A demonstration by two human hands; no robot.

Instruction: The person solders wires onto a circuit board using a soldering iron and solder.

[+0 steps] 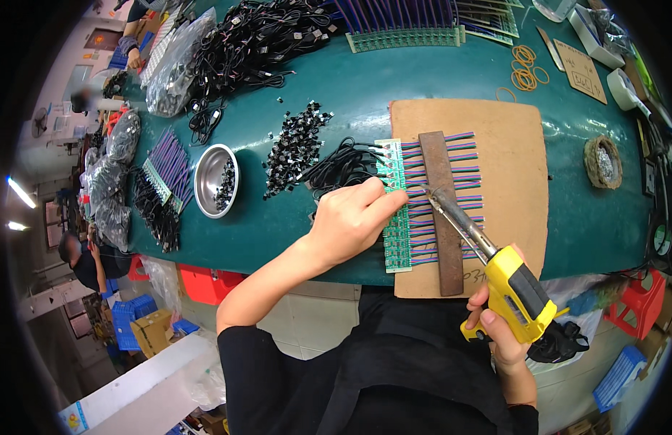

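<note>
My right hand grips a yellow and black soldering gun. The gun's metal tip reaches up and left to the green circuit board panel, close to my left fingertips. My left hand is closed in a pinch over the panel's middle; what sits between its fingers is hidden. Rows of thin multicoloured wires run rightward from the panel. Across them lies a rusty flat metal bar. A brown cardboard sheet is underneath. Black cables bunch left of the panel, some reaching its upper edge.
Small black connectors are heaped beside a steel bowl on the green table. Black cables pile at the back left. More wired boards stand behind. Rubber bands and a round tip-cleaner holder lie right.
</note>
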